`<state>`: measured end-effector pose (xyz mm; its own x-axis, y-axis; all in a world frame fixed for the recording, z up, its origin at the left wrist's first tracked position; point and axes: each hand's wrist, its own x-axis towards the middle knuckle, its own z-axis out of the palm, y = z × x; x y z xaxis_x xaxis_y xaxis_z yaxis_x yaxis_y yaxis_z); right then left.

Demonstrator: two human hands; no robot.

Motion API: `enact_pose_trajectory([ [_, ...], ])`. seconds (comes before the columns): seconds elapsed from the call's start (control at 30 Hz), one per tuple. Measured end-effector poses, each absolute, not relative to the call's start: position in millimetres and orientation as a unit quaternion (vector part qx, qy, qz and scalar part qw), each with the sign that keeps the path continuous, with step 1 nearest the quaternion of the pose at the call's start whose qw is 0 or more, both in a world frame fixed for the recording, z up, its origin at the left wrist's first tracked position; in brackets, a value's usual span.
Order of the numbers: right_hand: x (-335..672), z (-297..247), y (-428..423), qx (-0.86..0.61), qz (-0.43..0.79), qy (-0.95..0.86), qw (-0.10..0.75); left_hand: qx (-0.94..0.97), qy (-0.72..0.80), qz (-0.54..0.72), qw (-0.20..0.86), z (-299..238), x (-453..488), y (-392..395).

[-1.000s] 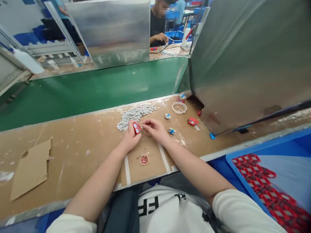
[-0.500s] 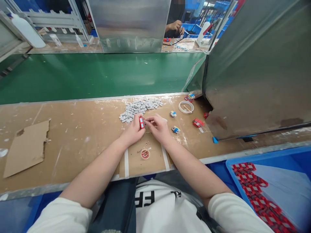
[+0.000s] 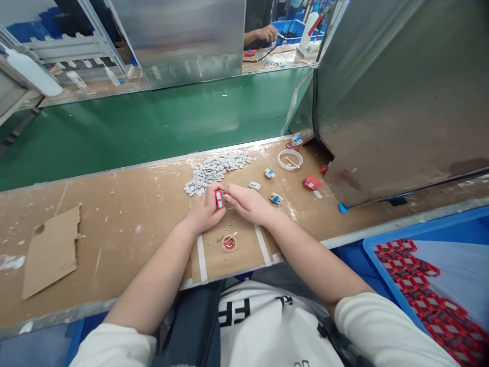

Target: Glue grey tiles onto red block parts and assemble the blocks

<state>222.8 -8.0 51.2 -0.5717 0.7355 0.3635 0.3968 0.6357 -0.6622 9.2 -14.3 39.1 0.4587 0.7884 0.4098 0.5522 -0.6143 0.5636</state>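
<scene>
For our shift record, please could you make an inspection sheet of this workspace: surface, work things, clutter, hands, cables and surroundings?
Surface: brown bench with whitish marks and tape strips.
Work things: small red part in left hand; pile of grey pieces beyond.
Clutter: torn cardboard at left; cup with red contents near the front edge; white ring at right.
Hands: left grips the red part; right hand is close against it, actual contact unclear.
Cables: thin dark cable on the far bench; nothing seen on this one.
Surroundings: metal panel and blue bin of red parts at right; co-worker's hand across.
</scene>
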Motion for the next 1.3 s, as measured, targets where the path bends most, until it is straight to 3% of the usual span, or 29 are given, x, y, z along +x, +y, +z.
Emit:
enact_pose_trajectory([
  [0.37,218,45,-7,-0.313,0.322,-0.823,0.348,0.857,0.377,0.318,0.152,40,7,-14],
  [0.53,216,47,-11,-0.324,0.295,-0.822,0.364,0.831,0.391,0.333,0.212,40,9,-16],
  [0.77,224,49,-10,-0.315,0.269,-0.854,0.315,0.861,0.367,0.303,0.181,45,5,-14],
  [1.3,216,51,-17,-0.306,0.525,-0.727,0.319,0.9,0.32,0.269,0.124,50,-1,-8],
])
